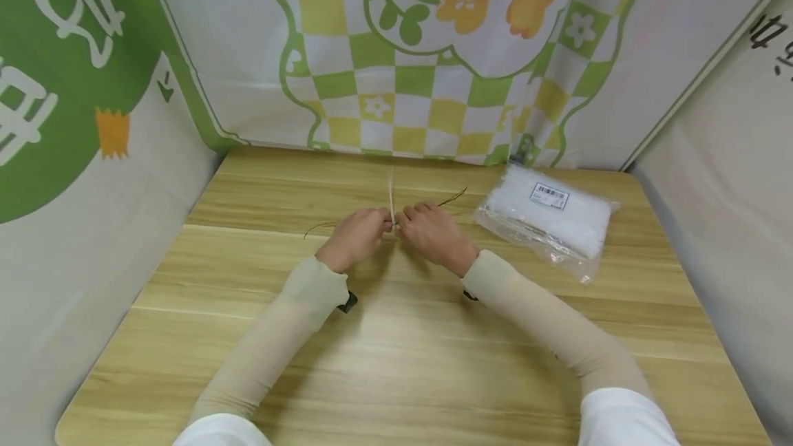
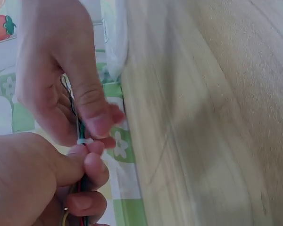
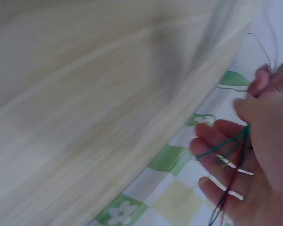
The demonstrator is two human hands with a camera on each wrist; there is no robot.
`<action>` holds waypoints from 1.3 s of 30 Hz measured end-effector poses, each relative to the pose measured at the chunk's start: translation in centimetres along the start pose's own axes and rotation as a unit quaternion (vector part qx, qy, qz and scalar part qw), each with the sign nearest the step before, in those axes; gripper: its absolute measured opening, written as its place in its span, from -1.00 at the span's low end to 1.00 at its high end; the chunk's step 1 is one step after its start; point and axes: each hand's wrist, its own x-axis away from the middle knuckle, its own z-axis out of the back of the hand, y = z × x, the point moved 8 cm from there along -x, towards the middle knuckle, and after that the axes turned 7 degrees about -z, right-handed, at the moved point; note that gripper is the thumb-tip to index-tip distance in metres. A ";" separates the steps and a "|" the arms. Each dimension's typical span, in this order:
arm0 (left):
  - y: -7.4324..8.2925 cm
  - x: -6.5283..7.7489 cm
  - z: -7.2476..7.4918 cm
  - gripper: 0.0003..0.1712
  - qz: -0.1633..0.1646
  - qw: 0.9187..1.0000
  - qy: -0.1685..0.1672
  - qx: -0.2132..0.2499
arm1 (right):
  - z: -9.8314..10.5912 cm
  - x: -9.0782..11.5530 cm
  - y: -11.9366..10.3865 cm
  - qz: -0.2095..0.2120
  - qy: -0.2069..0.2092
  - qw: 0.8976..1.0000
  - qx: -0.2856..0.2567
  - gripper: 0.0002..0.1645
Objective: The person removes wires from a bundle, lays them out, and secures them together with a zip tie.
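Note:
Between the two hands runs a thin bundle of coloured wires [image 3: 232,178], red, green and dark among them. A white cable tie [image 1: 392,197] is looped round the bundle, its long tail standing up toward the back in the head view. My left hand [image 1: 361,236] pinches the wires right beside the tie's small head [image 2: 85,141]. On the other side, my right hand [image 1: 436,234] holds the bundle between thumb and fingers close to the tie, and the wires cross its half-curled fingers in the right wrist view. Loose wire ends stick out beyond both hands.
A clear plastic bag of white cable ties [image 1: 545,215] with a printed label lies on the wooden table [image 1: 396,377] to the right of the hands. Behind the table hangs a green and yellow checked curtain [image 1: 427,102], and fabric walls stand on both sides.

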 end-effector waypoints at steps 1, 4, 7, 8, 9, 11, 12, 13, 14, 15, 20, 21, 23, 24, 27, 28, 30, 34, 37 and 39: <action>0.1 0.0 0.1 -0.86 -0.003 1.000 -0.005 0.004 | -0.2 0.0 0.1 -0.002 0.002 1.000 0.000 -0.74; 0.3 0.2 0.1 -0.80 -0.010 1.000 -0.016 0.005 | -0.6 0.2 0.3 -0.006 0.005 1.000 0.002 -0.76; 0.7 0.3 0.3 -0.68 -0.024 0.999 -0.013 -0.022 | -0.7 0.3 0.5 -0.005 0.026 1.000 -0.013 -0.76; 0.9 0.3 0.3 -0.64 -0.032 0.999 -0.010 -0.043 | -0.6 0.5 0.6 -0.004 0.033 0.999 -0.017 -0.76; 1.2 0.4 0.3 -0.62 -0.041 0.997 -0.006 -0.066 | -0.6 0.6 0.6 -0.004 0.039 0.999 -0.021 -0.75; 1.7 0.5 0.1 -0.66 -0.064 0.990 0.001 -0.127 | -0.6 1.0 0.8 -0.001 0.048 0.998 -0.030 -0.72; 2.0 0.5 0.0 -0.68 -0.076 0.984 0.006 -0.159 | -0.7 1.2 1.0 0.001 0.047 0.998 -0.031 -0.70; 2.2 0.5 -0.2 -0.69 -0.084 0.979 0.010 -0.187 | -0.8 1.4 1.1 0.002 0.043 0.999 -0.034 -0.69; 2.3 0.6 -0.3 -0.68 -0.091 0.973 0.015 -0.209 | -0.9 1.6 1.3 0.004 0.037 0.998 -0.046 -0.69; 2.5 0.6 -0.5 -0.68 -0.096 0.970 0.020 -0.224 | -0.9 1.8 1.5 0.006 0.033 0.997 -0.064 -0.70; 2.8 1.0 -0.9 -0.71 -0.111 0.966 0.042 -0.228 | -0.8 2.7 2.0 0.035 0.030 0.985 -0.169 -0.82; 2.8 1.2 -0.9 -0.74 -0.113 0.967 0.045 -0.222 | -0.8 2.7 2.1 0.040 0.032 0.983 -0.177 -0.83; 2.7 1.5 -0.9 -0.80 -0.117 0.968 0.052 -0.217 | -0.7 2.9 2.2 0.051 0.032 0.981 -0.183 -0.85; 2.6 1.7 -0.9 -0.84 -0.119 0.967 0.055 -0.217 | -0.8 3.0 2.2 0.055 0.029 0.981 -0.182 -0.85; 2.2 2.3 -0.7 -0.90 -0.126 0.960 0.070 -0.238 | -0.9 3.1 2.4 0.055 0.021 0.986 -0.153 -0.83; 2.0 2.4 -0.7 -0.89 -0.128 0.957 0.076 -0.248 | -1.0 3.2 2.5 0.051 0.018 0.988 -0.142 -0.81; 1.7 2.7 -0.5 -0.84 -0.132 0.952 0.089 -0.261 | -1.2 3.3 2.8 0.042 0.016 0.991 -0.128 -0.77; 1.0 3.2 -0.4 -0.77 -0.143 0.950 0.095 -0.260 | -1.3 3.5 3.3 0.037 0.021 0.990 -0.137 -0.72; 0.8 3.6 -0.4 -0.77 -0.160 0.952 0.084 -0.248 | -1.0 3.7 3.4 0.057 0.026 0.985 -0.164 -0.72; 0.4 4.0 -0.4 -0.79 -0.161 0.953 0.076 -0.246 | -0.8 3.9 3.6 0.063 0.021 0.980 -0.186 -0.75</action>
